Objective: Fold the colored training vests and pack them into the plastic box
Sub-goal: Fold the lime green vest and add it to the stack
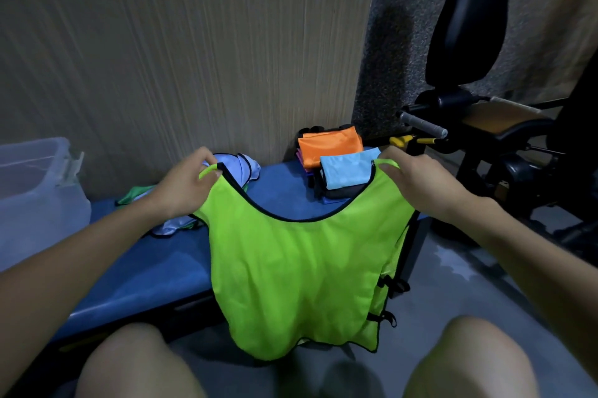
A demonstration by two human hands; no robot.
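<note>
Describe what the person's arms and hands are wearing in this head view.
Both forearms are bare with no sleeves in view. The left hand and right hand wear no gloves; no rings, watch or wristband are visible. The knees at the bottom are bare too.

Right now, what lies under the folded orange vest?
Under the folded orange vest lie folded purple and pink vest edges. How many vests that pile holds stays hidden. A light-blue folded vest lies beside it.

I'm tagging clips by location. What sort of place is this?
Likely a home gym or sports storeroom: a black padded exercise machine with a grip handle, a blue padded bench, and folded training vests stacked on it.
</note>
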